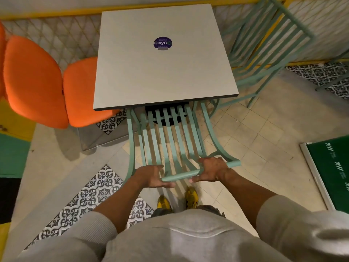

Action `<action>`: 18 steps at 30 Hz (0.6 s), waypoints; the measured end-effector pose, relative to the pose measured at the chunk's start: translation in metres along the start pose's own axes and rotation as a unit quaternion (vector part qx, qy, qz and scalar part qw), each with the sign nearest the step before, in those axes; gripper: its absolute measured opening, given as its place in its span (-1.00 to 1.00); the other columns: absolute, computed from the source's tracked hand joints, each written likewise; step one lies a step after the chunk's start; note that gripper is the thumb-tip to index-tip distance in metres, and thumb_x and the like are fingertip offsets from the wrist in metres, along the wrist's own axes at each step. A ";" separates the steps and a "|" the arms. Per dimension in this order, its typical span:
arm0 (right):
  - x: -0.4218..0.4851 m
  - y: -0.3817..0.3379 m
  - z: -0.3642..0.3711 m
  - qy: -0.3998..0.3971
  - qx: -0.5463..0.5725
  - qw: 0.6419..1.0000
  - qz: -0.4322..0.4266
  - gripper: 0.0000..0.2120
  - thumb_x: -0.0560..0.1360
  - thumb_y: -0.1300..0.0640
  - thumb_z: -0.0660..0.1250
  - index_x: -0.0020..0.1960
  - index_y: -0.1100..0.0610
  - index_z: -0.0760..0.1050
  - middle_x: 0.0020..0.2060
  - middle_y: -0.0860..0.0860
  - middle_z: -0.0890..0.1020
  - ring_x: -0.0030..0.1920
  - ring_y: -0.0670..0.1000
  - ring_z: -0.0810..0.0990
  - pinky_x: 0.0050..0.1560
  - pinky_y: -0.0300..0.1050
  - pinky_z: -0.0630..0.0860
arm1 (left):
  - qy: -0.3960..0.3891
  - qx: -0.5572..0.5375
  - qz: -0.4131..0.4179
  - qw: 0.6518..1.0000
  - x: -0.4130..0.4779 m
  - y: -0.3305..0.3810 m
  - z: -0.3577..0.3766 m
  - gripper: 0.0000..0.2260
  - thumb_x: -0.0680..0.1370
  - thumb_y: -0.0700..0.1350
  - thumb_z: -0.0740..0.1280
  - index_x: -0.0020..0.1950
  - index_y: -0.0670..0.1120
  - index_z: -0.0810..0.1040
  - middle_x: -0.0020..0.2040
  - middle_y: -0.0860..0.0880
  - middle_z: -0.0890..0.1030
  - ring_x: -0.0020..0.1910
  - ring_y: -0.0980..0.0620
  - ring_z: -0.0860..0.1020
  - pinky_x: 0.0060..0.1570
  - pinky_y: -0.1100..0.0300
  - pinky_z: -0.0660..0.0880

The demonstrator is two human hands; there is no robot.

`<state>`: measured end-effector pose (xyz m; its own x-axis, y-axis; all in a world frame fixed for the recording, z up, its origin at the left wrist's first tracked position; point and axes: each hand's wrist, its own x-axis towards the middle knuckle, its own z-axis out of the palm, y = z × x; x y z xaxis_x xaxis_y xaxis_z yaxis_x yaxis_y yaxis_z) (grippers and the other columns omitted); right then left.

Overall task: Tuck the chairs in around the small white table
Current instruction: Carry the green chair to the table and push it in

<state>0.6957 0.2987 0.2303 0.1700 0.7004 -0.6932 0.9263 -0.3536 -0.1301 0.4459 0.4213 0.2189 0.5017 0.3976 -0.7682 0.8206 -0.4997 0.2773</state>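
A small square white table (164, 76) with a round purple sticker stands straight ahead. A mint-green slatted metal chair (170, 140) is in front of me, its seat partly under the table's near edge. My left hand (153, 175) and my right hand (211, 170) both grip the top rail of its backrest. A second mint-green chair (268, 44) stands at the table's right side, angled and out from the table. An orange padded chair (56, 86) sits at the left, its seat reaching under the table's left edge.
A rope-net railing with a yellow bar runs behind the table. A green board (330, 167) with a white frame lies at the right. Yellow and green panels are at the far left. My yellow shoes stand on the tiled floor just behind the chair.
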 end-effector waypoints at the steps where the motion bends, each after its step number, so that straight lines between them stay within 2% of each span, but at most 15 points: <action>1: -0.004 0.000 0.000 0.007 0.006 1.000 0.005 0.07 0.33 -0.69 0.28 0.61 -0.03 0.37 0.40 0.05 0.60 0.35 0.14 0.58 0.36 0.07 0.47 | 0.006 0.011 0.005 1.000 0.000 0.003 -0.004 0.15 0.31 0.69 0.30 0.70 -0.01 0.28 0.61 -0.10 0.44 0.52 -0.16 0.48 0.45 -0.03 0.45; 3: -0.014 0.001 0.003 0.037 0.022 0.999 0.027 0.08 0.35 -0.74 0.13 0.60 -0.02 0.40 0.40 0.08 0.60 0.37 0.17 0.57 0.43 0.13 0.44 | 0.018 0.059 0.016 0.998 0.000 0.010 -0.015 0.22 0.28 0.75 0.21 0.73 0.00 0.21 0.63 -0.10 0.41 0.53 -0.18 0.46 0.45 -0.06 0.46; 5: -0.025 0.009 0.008 0.084 0.029 0.995 0.055 0.00 0.44 -0.70 0.03 0.57 -0.01 0.44 0.42 0.07 0.59 0.41 0.17 0.54 0.48 0.18 0.38 | 0.040 0.100 0.031 0.994 0.003 0.017 -0.024 0.23 0.28 0.77 0.15 0.74 0.00 0.20 0.59 -0.10 0.48 0.47 -0.18 0.52 0.38 -0.08 0.52; 8: -0.045 0.029 0.020 0.150 0.068 0.980 0.107 -0.15 0.55 -0.60 -0.01 0.53 -0.01 0.44 0.47 0.05 0.54 0.46 0.15 0.49 0.51 0.15 0.33 | 0.073 0.156 0.060 0.983 0.006 0.027 -0.042 0.23 0.29 0.78 0.08 0.74 -0.01 0.19 0.60 -0.09 0.46 0.50 -0.19 0.50 0.42 -0.13 0.49; 10: -0.060 0.044 0.027 0.180 0.099 0.969 0.137 -0.17 0.57 -0.56 0.03 0.58 -0.01 0.39 0.55 0.06 0.47 0.54 0.16 0.41 0.55 0.15 0.29 | 0.089 0.197 0.088 0.972 0.009 0.041 -0.053 0.24 0.31 0.78 0.00 0.74 -0.06 0.18 0.64 -0.12 0.40 0.55 -0.21 0.44 0.47 -0.17 0.44; 13: -0.081 0.067 0.033 0.182 0.127 0.959 0.174 -0.10 0.57 -0.57 0.05 0.66 0.03 0.30 0.66 0.08 0.31 0.64 0.16 0.27 0.58 0.19 0.22 | 0.106 0.234 0.120 0.959 0.016 0.074 -0.064 0.19 0.38 0.75 -0.03 0.71 -0.10 0.23 0.63 -0.14 0.40 0.56 -0.22 0.42 0.47 -0.20 0.43; 18: -0.115 0.122 0.047 0.173 0.141 0.948 0.229 -0.07 0.58 -0.56 0.02 0.68 0.07 0.26 0.68 0.09 0.27 0.64 0.17 0.27 0.58 0.19 0.23 | 0.112 0.270 0.170 0.941 0.023 0.163 -0.058 0.17 0.37 0.75 -0.03 0.69 -0.09 0.28 0.61 -0.13 0.43 0.54 -0.18 0.45 0.45 -0.18 0.45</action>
<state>0.7735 0.1463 0.2610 0.6771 0.5779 -0.4555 0.6112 -0.7864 -0.0892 0.6070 0.3936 0.2800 0.8045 0.2670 -0.5305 0.3750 -0.9210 0.1052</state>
